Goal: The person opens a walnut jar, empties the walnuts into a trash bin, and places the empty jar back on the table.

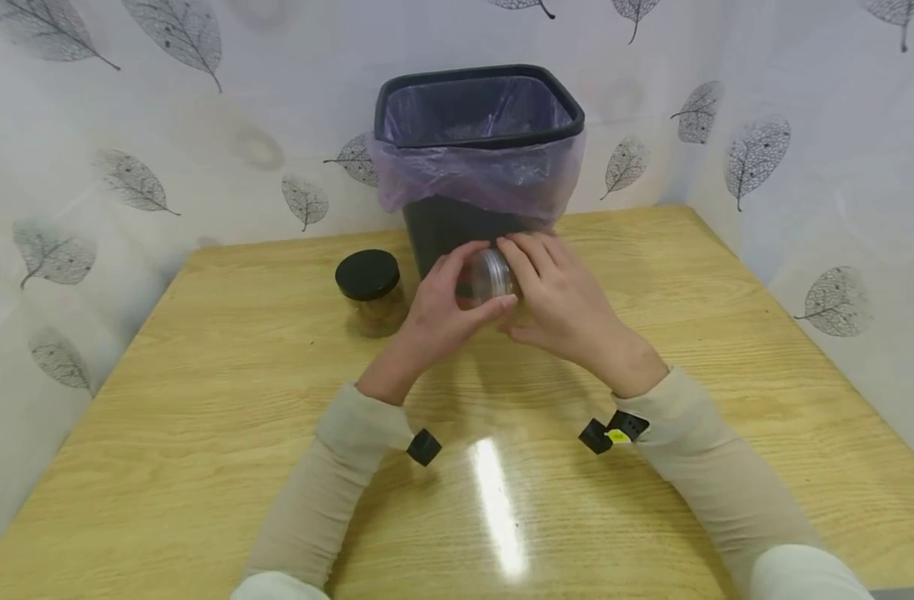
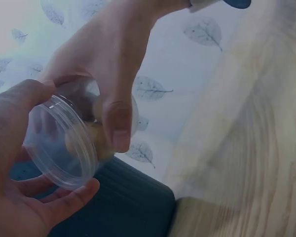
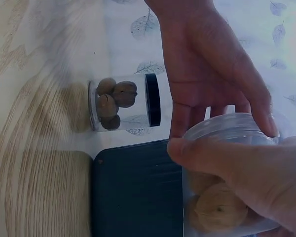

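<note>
A clear plastic jar (image 1: 492, 275) is held between both hands in front of the bin. Walnuts (image 3: 219, 207) show through its wall. My right hand (image 1: 569, 304) grips the jar's body, where the walnuts lie. Around the ridged clear end, my left hand (image 1: 436, 310) curls its fingers and thumb. In the left wrist view this round end (image 2: 59, 143) faces the left palm, tilted; I cannot tell if a clear lid covers it. To the left, a second jar (image 3: 123, 103) with a black lid (image 1: 367, 275) stands upright on the table, walnuts inside.
Behind the hands stands a dark bin (image 1: 464, 225) lined with a purple bag (image 1: 479, 179). A wooden table (image 1: 202, 400) lies beneath everything. Leaf-patterned sheeting (image 1: 262, 125) hangs along the back and sides. Each wrist wears a small black camera (image 1: 424, 447).
</note>
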The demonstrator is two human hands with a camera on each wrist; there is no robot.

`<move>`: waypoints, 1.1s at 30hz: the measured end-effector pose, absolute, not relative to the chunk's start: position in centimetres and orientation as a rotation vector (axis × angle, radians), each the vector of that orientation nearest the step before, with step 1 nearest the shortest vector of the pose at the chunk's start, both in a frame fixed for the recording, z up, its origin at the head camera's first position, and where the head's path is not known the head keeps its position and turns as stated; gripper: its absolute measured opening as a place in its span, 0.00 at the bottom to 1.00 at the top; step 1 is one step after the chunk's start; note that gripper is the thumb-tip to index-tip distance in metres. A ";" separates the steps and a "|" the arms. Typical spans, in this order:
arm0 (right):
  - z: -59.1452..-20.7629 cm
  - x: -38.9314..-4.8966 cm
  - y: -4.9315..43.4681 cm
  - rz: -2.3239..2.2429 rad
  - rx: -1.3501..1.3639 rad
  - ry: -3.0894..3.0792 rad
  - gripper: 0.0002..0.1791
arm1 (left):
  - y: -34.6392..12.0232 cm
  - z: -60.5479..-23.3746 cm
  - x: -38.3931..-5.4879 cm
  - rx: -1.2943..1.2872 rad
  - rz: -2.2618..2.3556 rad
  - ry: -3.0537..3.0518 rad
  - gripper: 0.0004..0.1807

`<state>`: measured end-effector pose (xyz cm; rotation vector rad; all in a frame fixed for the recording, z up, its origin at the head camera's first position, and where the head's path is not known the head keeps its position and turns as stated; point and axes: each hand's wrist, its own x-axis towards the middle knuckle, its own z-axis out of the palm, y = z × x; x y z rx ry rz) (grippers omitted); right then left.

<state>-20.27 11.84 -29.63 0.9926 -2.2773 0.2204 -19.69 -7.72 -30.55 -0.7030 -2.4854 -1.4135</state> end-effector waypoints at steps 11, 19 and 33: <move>-29.2 -19.6 11.9 0.137 0.966 -2.258 0.52 | -6.1 -31.7 -19.6 -0.766 -1.256 -2.475 0.56; -29.4 -19.3 11.7 0.211 0.979 -2.236 0.49 | -5.0 -32.4 -18.7 -0.679 -1.078 -2.426 0.52; -30.1 -19.2 10.9 0.137 0.894 -2.348 0.52 | -4.7 -32.6 -18.6 -0.576 -1.234 -2.526 0.55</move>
